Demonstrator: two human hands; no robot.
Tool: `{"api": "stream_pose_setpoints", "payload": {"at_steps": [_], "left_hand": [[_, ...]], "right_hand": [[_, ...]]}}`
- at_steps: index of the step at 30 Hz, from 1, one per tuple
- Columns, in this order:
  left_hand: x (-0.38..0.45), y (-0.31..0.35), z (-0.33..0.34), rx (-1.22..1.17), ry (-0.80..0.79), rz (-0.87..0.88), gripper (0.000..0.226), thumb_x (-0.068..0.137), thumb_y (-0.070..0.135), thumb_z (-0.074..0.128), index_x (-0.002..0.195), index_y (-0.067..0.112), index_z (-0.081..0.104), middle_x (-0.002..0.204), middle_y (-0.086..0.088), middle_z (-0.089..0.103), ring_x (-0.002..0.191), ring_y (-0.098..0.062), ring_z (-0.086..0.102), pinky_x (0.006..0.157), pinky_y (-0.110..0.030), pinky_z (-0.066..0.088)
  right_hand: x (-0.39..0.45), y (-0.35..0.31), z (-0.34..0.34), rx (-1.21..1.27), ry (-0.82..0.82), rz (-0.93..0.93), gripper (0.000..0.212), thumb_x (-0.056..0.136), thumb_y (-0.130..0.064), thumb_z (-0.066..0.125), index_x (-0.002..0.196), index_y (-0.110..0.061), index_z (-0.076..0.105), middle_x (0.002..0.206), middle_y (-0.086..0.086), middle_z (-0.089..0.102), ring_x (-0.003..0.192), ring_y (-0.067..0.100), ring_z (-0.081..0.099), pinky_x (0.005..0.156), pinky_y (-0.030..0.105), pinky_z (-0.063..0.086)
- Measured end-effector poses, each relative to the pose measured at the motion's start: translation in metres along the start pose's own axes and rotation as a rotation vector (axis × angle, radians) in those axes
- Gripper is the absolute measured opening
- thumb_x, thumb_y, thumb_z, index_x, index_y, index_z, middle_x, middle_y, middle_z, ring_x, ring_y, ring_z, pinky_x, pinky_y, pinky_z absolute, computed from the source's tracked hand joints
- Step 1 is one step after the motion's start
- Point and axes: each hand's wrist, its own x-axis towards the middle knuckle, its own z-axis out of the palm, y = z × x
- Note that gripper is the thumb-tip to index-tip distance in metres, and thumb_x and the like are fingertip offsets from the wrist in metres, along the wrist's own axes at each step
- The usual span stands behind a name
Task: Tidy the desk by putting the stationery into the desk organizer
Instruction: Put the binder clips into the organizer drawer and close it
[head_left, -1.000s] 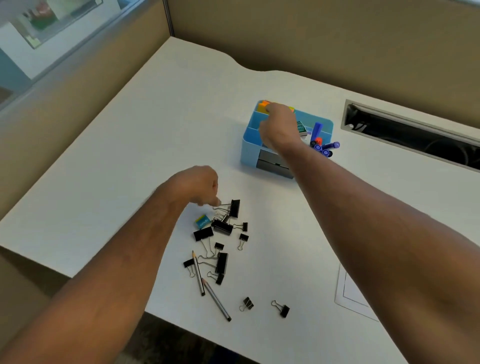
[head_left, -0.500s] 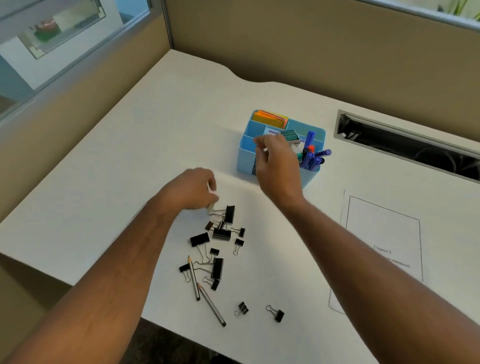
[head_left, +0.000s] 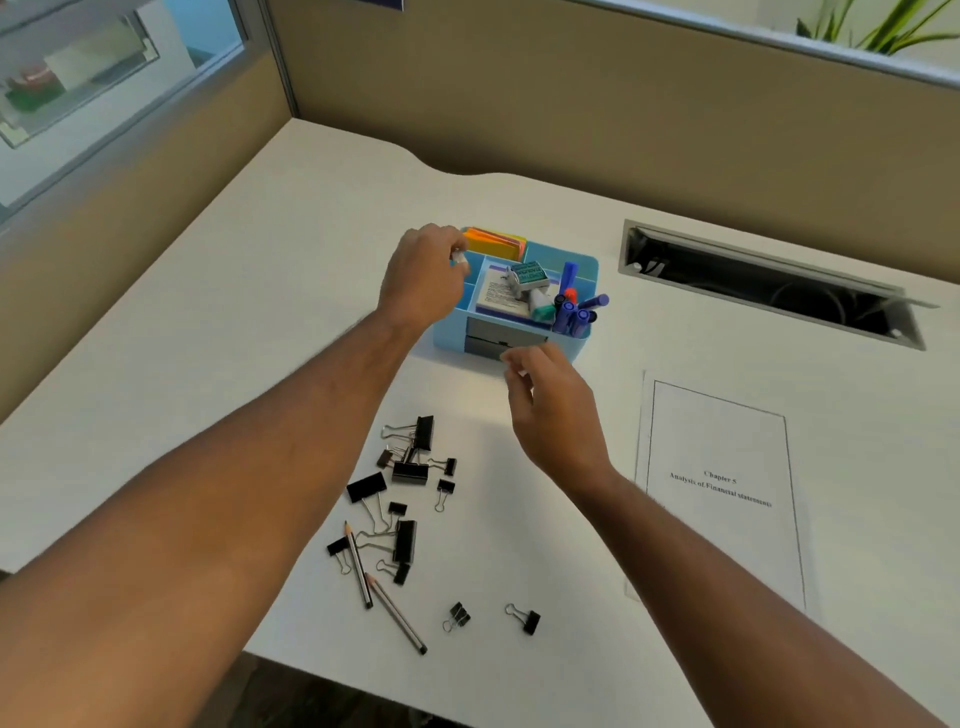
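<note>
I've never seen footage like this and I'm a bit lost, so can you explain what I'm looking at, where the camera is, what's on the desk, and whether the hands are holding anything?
There is no machine here: these are a person's two bare arms, filmed by a wide-angle camera worn on the head, looking forward and down. The surface is a white desk in a cubicle. On it stands a light blue desk organizer that already holds coloured sticky notes, a stamp and blue markers. Nearer the person lie scattered black binder clips, two pencils and a printed sheet. The left hand is over the organizer's left side and pinches a small pale item, too blurred to name. The right hand hovers just in front of the organizer with loosely curled fingers and appears to hold nothing.
</note>
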Motion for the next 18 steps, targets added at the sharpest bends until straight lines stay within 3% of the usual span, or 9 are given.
{"api": "stream_pose_setpoints", "payload": {"at_steps": [6,10,14,18], "left_hand": [[0.003,0.0,0.004,0.11,-0.085,0.031,0.038,0.092,0.022,0.067,0.129,0.016,0.06,0.122,-0.01,0.061,0.117,-0.025,0.052,0.088,-0.037,0.053],[-0.007,0.001,-0.002,0.054,-0.1,0.034,0.046,0.091,0.023,0.069,0.135,0.02,0.055,0.127,-0.008,0.056,0.12,-0.024,0.053,0.089,-0.038,0.056],[-0.039,-0.007,-0.016,-0.039,-0.11,0.015,0.029,0.092,0.019,0.068,0.119,0.016,0.061,0.117,-0.006,0.06,0.111,-0.019,0.059,0.086,-0.031,0.057],[-0.084,-0.019,-0.043,-0.073,-0.015,-0.084,0.012,0.088,0.019,0.071,0.098,0.016,0.065,0.098,0.002,0.063,0.084,-0.011,0.061,0.073,-0.021,0.05]], "right_hand": [[-0.016,0.009,-0.012,-0.022,-0.024,0.036,0.019,0.1,-0.016,0.056,0.116,-0.014,0.065,0.111,0.001,0.063,0.092,0.013,0.06,0.077,0.02,0.049],[-0.024,0.003,-0.007,-0.037,-0.132,0.018,0.018,0.1,-0.019,0.056,0.115,-0.016,0.067,0.109,-0.002,0.066,0.09,0.011,0.06,0.077,0.021,0.05],[-0.039,-0.012,0.008,-0.047,-0.293,-0.073,0.017,0.099,-0.022,0.056,0.111,-0.017,0.068,0.105,-0.003,0.069,0.088,0.016,0.063,0.078,0.032,0.054],[-0.068,-0.037,0.025,-0.067,-0.475,-0.15,0.014,0.099,-0.028,0.054,0.103,-0.021,0.065,0.097,-0.005,0.067,0.082,0.019,0.062,0.072,0.038,0.054]]}}
